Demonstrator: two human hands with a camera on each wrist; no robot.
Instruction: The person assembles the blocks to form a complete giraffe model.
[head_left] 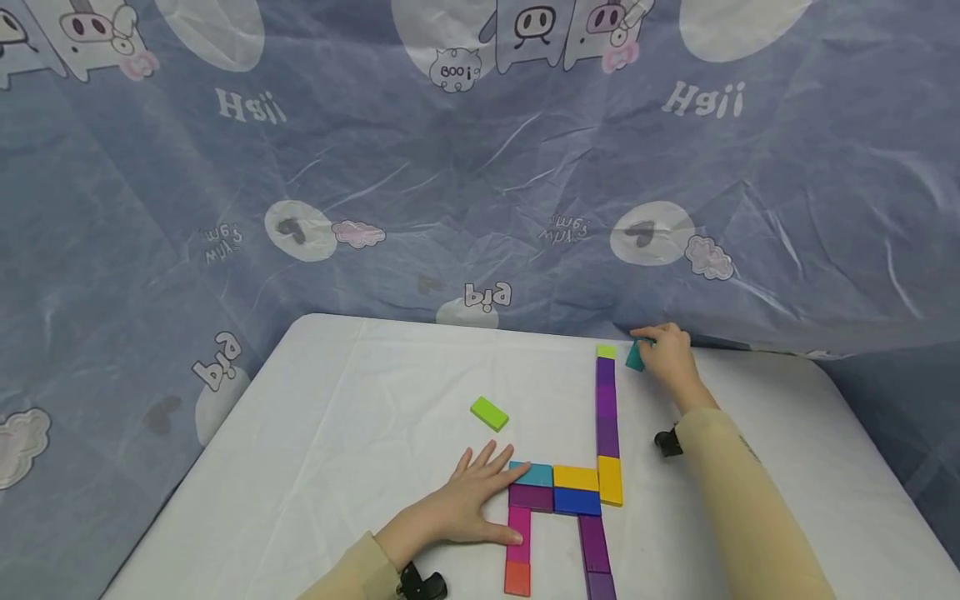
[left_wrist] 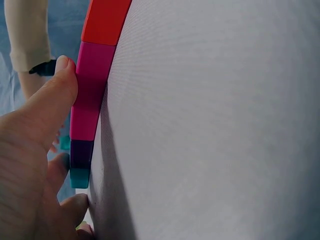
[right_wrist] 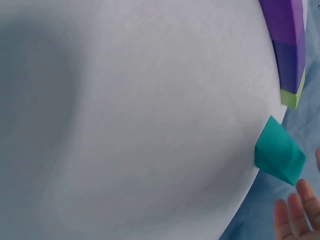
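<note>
My left hand (head_left: 467,500) rests with spread fingers at the left side of an arrangement of coloured blocks. Its index fingertip touches a light blue block (head_left: 534,475), and its thumb presses the side of a pink block (left_wrist: 92,90). An orange-red block (head_left: 517,578) adjoins the pink one. Near the table's back edge, my right hand (head_left: 670,358) holds a teal block (right_wrist: 280,151) tilted at its fingertips; the exact grip is partly hidden. Left of that block runs an upright row of purple blocks (head_left: 606,400), capped by a lime-green block (head_left: 606,352).
A loose lime block (head_left: 490,413) lies beyond my left hand. Yellow (head_left: 575,477) and dark blue (head_left: 577,502) blocks join the row to the left part. Purple blocks (head_left: 594,543) extend toward me. A patterned blue-grey cloth (head_left: 465,183) hangs behind the white table (head_left: 375,400).
</note>
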